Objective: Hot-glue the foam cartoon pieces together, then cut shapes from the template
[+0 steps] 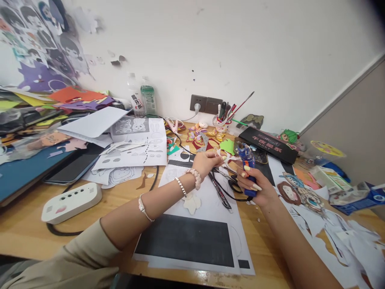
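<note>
Butterflies (196,138) seemed finished near the bench's back edge (190,123); an unglued-looking white cut-out (231,157) was pinched by the left hand (207,162), a glue gun (249,161) gripped by the right hand (258,185).

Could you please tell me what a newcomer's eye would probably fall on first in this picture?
Probably the blue handheld tool with an orange part, gripped in the right hand near the middle, with the left hand close beside it. Next might come the large black printed rectangle on white paper at the front of the desk, then the bright orange sheet atop the pile at left.
</note>
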Motion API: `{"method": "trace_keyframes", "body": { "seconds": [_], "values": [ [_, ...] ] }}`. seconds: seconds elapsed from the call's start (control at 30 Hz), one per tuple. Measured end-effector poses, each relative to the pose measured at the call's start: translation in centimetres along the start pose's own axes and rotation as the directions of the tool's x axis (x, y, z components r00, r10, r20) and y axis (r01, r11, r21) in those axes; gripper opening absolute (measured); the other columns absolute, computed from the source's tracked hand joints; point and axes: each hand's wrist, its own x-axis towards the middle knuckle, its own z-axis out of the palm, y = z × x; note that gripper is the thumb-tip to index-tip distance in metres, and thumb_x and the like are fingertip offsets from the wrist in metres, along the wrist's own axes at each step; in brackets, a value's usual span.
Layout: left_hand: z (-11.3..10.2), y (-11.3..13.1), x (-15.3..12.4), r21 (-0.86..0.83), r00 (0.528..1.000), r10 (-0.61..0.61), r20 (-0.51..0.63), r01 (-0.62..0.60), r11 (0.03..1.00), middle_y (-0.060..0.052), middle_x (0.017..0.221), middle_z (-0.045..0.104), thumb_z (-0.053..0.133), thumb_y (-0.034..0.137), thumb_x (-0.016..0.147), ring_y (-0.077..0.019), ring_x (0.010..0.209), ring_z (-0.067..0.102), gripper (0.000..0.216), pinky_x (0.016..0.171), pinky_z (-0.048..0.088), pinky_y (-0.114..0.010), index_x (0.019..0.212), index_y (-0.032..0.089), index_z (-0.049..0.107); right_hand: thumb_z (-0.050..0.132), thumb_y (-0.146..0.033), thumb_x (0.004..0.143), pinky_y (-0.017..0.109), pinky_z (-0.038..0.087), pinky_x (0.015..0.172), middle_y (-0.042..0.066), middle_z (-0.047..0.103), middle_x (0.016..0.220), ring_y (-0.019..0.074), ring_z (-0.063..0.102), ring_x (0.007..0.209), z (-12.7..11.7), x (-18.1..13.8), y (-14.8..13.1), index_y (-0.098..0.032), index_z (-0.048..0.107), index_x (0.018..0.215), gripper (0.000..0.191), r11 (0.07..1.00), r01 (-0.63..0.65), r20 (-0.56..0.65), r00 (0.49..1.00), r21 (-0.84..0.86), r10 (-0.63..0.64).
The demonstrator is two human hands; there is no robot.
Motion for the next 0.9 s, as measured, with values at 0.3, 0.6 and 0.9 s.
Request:
{"method": "trace_keyframes", "body": {
  "seconds": [0.3, 0.6, 0.9],
  "values": [
    [-2.0, 0.5, 2.2, 0.084, 0.997, 0.046, -0.068, -0.041, 0.996, 0.000, 0.057, 0.059, 0.067, 0.020, 0.058, -0.0092, 0.058, 0.057, 0.015, 0.069, 0.049, -0.027, 0.052, 0.011, 0.056, 0.039, -0.034, 0.066, 0.022, 0.008, 0.030, -0.012, 0.010, 0.044, 0.0064, -0.005, 0.036, -1.1, -0.8, -1.1, -0.016, 0.055, 0.111, 0.051, 0.980, 0.189, 0.019, 0.982, -0.055, -0.188],
    [-6.8, 1.8, 3.1, 0.426, 0.973, 0.192, -0.131, -0.119, 0.897, 0.000, 0.063, 0.061, 0.065, 0.019, 0.060, -0.0114, 0.061, 0.058, 0.029, 0.063, 0.047, -0.024, 0.088, 0.012, 0.061, 0.043, -0.034, 0.066, 0.021, 0.009, 0.032, -0.010, 0.017, 0.044, 0.0048, 0.000, 0.034, -1.1, -0.6, -0.9, -0.020, 0.058, 0.104, 0.043, 0.979, 0.193, -0.013, 0.981, -0.070, -0.194],
    [-13.0, 3.8, 5.7, 0.800, 0.927, 0.319, -0.199, -0.034, 0.599, -0.003, 0.068, 0.064, 0.060, 0.021, 0.060, -0.0199, 0.074, 0.059, 0.018, 0.070, 0.044, -0.028, 0.076, 0.014, 0.067, 0.061, -0.024, 0.062, 0.020, 0.022, 0.035, -0.002, 0.057, 0.077, 0.0024, 0.029, 0.039, -1.5, 0.5, -0.3, -0.022, 0.058, 0.080, 0.017, 0.961, 0.269, -0.183, 0.944, -0.063, -0.276]
  ]
}}
